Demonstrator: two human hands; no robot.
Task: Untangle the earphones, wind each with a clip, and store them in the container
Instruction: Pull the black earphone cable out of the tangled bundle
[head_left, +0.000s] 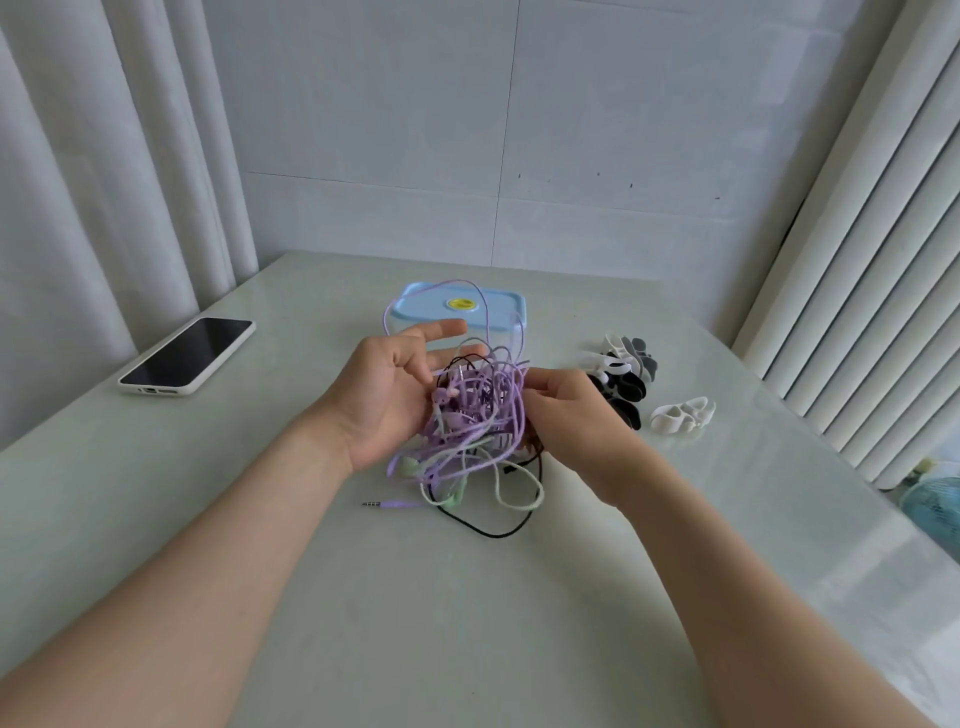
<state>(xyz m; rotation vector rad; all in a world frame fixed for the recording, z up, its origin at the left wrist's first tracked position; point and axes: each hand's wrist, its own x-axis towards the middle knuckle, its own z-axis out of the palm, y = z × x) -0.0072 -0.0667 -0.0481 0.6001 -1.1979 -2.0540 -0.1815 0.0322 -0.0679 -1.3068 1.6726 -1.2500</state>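
Earphones (475, 415) form one tangle: left hand (382, 395) cradles it open-palmed, right hand (569, 415) apparently pinches cords; clips (623, 382) unused, container (501, 312) lidded.

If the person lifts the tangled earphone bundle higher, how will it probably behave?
The earphone bundle looks floppy: loops sag below the left hand and a black loop seems to lie on the table. It is probably light, since an open palm supports it. The purple plug would likely trail and swing.

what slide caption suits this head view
Left hand cradles, right hand pinches a tangled bundle of purple, green and black earphones.
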